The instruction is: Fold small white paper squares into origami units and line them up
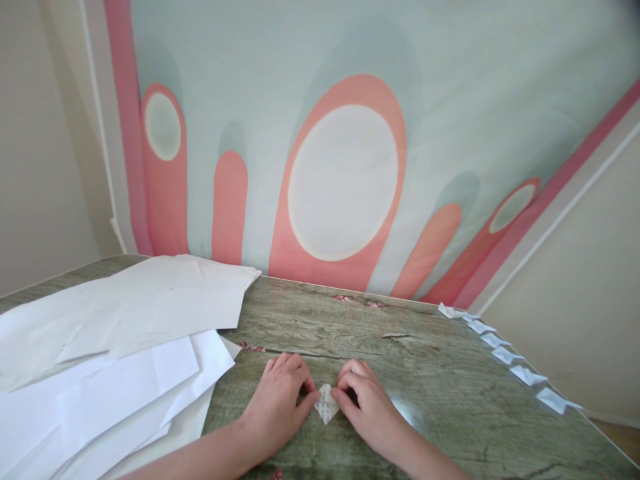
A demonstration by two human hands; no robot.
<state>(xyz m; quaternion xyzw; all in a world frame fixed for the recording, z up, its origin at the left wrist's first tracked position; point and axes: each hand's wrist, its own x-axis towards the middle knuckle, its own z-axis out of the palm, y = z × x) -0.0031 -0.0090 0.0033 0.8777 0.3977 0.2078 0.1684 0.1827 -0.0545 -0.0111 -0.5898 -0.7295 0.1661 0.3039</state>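
Observation:
A small folded piece of paper point(327, 404), diamond-shaped with dark marks on it, lies between my hands just above the table. My left hand point(283, 400) pinches its left corner between thumb and fingers. On the opposite side, my right hand point(364, 403) pinches the right corner in the same way. The lower point of the paper faces me. The fingertips cover both side corners.
Loose white sheets point(125, 393) and a larger paper stack point(165, 300) cover the left of the wooden table point(300, 313). Several small folded white papers point(527, 376) line the right edge. A patterned backdrop point(260, 80) rises behind the table.

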